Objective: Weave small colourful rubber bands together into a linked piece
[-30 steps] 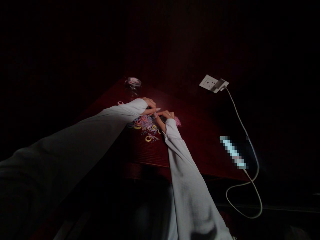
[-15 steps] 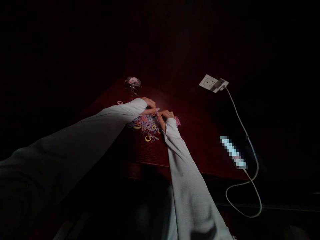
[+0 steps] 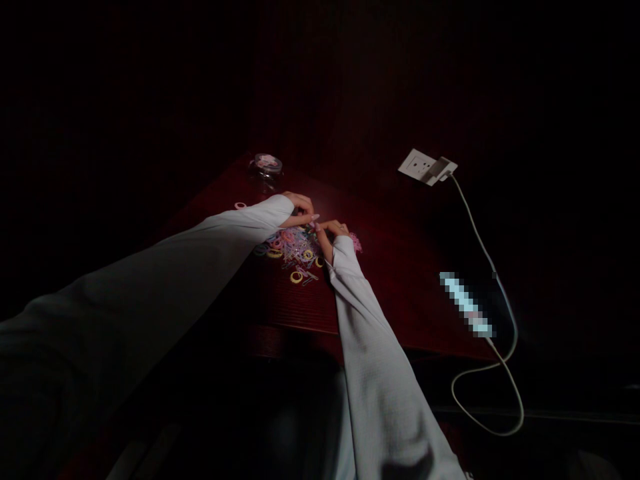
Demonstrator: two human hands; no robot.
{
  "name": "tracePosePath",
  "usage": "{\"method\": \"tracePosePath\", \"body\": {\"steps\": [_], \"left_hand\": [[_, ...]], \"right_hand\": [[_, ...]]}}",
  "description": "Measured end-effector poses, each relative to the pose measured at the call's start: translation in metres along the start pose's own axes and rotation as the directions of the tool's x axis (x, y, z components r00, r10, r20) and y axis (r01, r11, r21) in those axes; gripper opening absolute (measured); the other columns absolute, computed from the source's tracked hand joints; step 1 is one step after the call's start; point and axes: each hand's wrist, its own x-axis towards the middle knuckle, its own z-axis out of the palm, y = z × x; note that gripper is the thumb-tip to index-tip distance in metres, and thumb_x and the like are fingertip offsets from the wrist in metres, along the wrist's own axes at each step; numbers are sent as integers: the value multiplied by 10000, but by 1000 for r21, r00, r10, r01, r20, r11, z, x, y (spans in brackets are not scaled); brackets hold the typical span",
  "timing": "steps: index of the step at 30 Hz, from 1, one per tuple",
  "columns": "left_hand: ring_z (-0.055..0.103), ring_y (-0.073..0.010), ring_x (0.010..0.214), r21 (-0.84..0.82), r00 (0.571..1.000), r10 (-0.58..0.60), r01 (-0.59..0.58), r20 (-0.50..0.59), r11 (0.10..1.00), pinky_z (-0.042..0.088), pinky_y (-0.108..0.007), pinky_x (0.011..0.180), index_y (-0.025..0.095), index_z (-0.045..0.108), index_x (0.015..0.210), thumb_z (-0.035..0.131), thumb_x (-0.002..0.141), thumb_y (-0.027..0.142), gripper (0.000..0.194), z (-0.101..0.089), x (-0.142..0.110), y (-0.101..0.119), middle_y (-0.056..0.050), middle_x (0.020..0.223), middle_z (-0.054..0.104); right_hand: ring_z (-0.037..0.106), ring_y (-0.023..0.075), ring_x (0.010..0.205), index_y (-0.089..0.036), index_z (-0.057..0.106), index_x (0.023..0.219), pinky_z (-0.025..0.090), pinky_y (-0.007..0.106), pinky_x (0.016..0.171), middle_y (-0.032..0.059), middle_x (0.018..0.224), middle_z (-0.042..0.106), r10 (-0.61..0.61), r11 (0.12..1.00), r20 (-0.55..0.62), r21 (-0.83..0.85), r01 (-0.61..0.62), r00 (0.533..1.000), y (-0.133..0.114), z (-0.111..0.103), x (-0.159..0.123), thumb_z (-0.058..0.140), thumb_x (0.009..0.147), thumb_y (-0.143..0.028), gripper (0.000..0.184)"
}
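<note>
Over a heap of small coloured hair ties and clips (image 3: 289,245), my two hands are close together with fingers curled in and thumb tips almost meeting. My left hand (image 3: 301,207) is closed, its thumb pointing right. Just right of it, my right hand (image 3: 332,231) is closed too, with the thumb raised toward the left one. Whatever is pinched between the fingertips is too small and dark to make out. A yellow hair tie (image 3: 297,277) lies at the near edge of the heap. Beyond my left sleeve rests a pink hair tie (image 3: 241,206).
A clear lidded jar (image 3: 268,163) stands at the back left of the dark red table (image 3: 300,313). Pink pieces (image 3: 355,243) lie beside my right wrist. To the right are a blurred-out phone (image 3: 466,304), its white cable (image 3: 475,223) and a socket (image 3: 416,165).
My right thumb has shifted slightly right, leaving a little more space between the hands. A bit of green now shows below the fingertips. The jar and phone have stayed put.
</note>
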Motion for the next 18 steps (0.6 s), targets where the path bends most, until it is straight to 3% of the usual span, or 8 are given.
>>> {"method": "tracePosePath", "body": {"steps": [18], "left_hand": [[594, -113, 704, -27, 1000, 11, -10, 26, 1000, 480, -241, 712, 180, 793, 863, 695, 1010, 426, 303, -2, -1, 4, -50, 921, 760]], "right_hand": [[644, 231, 952, -273, 759, 859, 487, 405, 1017, 37, 943, 750, 6, 1000, -52, -19, -7, 999, 5, 5, 0, 542, 1107, -567, 442]]}}
